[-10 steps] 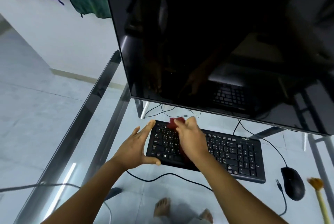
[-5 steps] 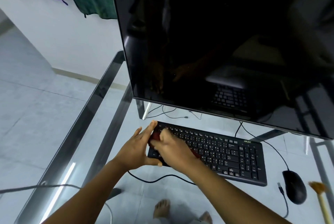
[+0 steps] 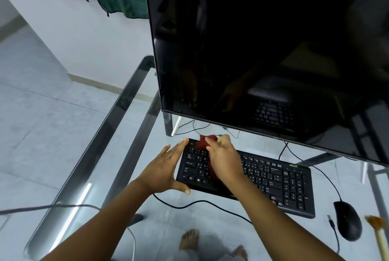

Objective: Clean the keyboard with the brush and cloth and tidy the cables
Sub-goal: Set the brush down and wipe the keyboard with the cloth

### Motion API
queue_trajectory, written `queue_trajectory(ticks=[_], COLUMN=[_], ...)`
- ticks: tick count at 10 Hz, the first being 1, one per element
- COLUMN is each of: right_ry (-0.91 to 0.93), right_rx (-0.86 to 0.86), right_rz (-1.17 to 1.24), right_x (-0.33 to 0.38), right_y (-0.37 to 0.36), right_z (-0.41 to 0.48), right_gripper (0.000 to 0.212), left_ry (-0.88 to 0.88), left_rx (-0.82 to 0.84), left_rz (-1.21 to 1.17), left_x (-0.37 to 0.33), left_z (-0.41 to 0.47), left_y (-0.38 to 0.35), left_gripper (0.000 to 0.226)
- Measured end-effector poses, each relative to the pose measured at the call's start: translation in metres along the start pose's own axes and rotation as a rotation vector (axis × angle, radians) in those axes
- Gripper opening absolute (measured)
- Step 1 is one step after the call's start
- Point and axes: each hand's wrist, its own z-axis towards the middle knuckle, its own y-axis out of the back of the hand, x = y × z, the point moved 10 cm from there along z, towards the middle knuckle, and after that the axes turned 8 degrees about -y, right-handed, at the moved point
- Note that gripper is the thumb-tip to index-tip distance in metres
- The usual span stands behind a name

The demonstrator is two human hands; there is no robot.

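Note:
A black keyboard (image 3: 273,180) lies on the glass desk (image 3: 117,100) below the monitor. My left hand (image 3: 166,168) clasps the keyboard's left end, thumb at the front edge and fingers along the side. My right hand (image 3: 223,155) presses a dark red cloth (image 3: 203,141) onto the keys at the upper left; only the cloth's far end shows past my fingers. The brush (image 3: 376,231), with tan bristles and a pale handle, lies at the far right edge. A black cable (image 3: 200,202) loops in front of the keyboard.
A large dark monitor (image 3: 263,50) stands close behind the keyboard. A black mouse (image 3: 347,219) sits to the right, with a loose USB plug (image 3: 330,219) beside it. Thin cables (image 3: 200,128) lie under the monitor. My bare feet show through the glass.
My right hand swept the cloth down toward the keyboard's left end, then back up to the top rows. My left hand has stayed on the keyboard's left end.

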Motion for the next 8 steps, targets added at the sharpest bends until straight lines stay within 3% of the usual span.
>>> queue_trajectory(ticks=[1,2,3,4,5,6,7,8], right_ry=[-0.099,0.258,-0.049,-0.207,-0.157,-0.242,-0.24,-0.155], right_rx=[0.21,0.402,0.261,0.275,0.432,0.242,0.21,0.434], right_rz=[0.19,0.05,0.16,0.24,0.242,0.224,0.2,0.162], right_x=[0.025,0.063,0.001,0.005,0.022,-0.012,-0.011,0.004], right_y=[-0.012,-0.027,-0.008,-0.008,-0.017,0.014,0.014,-0.011], right_z=[-0.037,-0.072,-0.034,-0.059,-0.082,-0.059,-0.066,-0.09], right_gripper=[0.03,0.061,0.054,0.028,0.047,0.055,0.053,0.043], left_ry=[-0.005,-0.035,-0.02,-0.026,-0.033,-0.023,-0.021,-0.028], left_rx=[-0.009,-0.016,-0.02,-0.026,-0.019,0.005,0.001,0.005], left_rz=[0.024,0.033,-0.011,0.0,0.038,0.024,0.025,0.05], left_x=[0.003,0.001,0.001,0.0,0.002,0.002,0.002,0.003], left_z=[-0.001,0.001,0.002,0.001,0.002,0.002,0.001,0.002], left_y=[0.0,-0.002,-0.001,-0.002,-0.003,-0.003,-0.003,-0.003], left_gripper=[0.141,0.141,0.14,0.14,0.14,0.138,0.138,0.139])
